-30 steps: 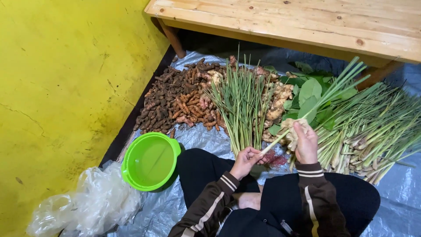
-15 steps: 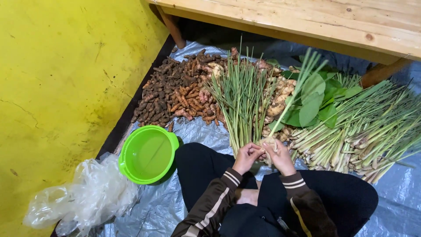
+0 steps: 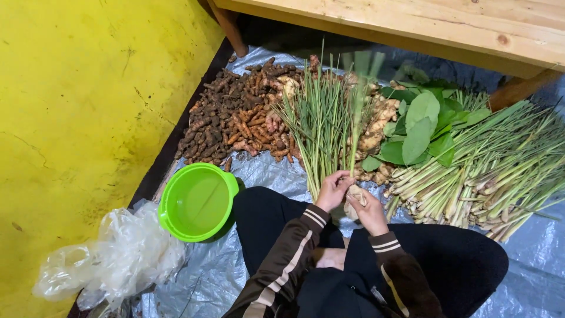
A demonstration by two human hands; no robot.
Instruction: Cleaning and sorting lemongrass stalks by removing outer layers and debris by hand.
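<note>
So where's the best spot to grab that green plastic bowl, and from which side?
Probably take the green bowl by its rim tab at the upper right edge, next to your left knee. It sits upright and looks empty, and that edge lies closest to your left hand, so reach leftward and pinch the tab from above.

I see yellow wall (image 3: 76,118), scuffed and cracked, at 9 o'clock. Silver tarp (image 3: 529,265) covers floor. Pale wooden bench (image 3: 412,23) spans 12 to 2 o'clock. Light even, soft.
</note>
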